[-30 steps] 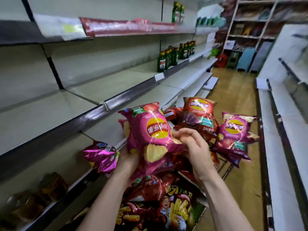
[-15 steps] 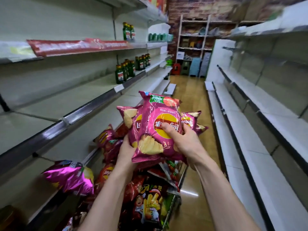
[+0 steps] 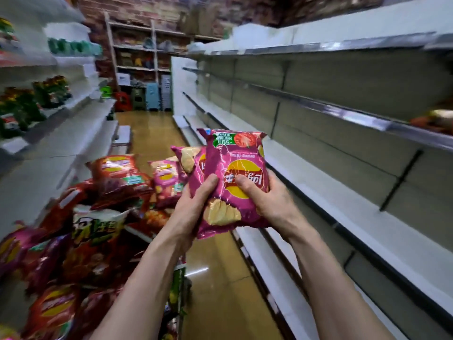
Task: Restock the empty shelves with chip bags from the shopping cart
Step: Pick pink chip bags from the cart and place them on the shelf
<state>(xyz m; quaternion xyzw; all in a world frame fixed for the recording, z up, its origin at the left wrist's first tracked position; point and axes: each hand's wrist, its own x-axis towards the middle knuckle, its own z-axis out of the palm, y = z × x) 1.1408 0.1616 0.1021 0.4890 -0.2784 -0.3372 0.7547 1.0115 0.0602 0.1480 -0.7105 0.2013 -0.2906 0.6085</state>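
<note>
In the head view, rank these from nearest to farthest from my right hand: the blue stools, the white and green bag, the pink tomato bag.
1. The pink tomato bag, gripped in the right hand itself.
2. The white and green bag, off to the left, lower down.
3. The blue stools, far back, centre-left.

The front chip bag (image 3: 235, 168) is magenta with pale lightning streaks, a yellow-and-red round logo, a green patch and a red tomato. At lower left, the cart bags (image 3: 115, 173) are mostly red. The shelves (image 3: 382, 224) at right are white.
</note>
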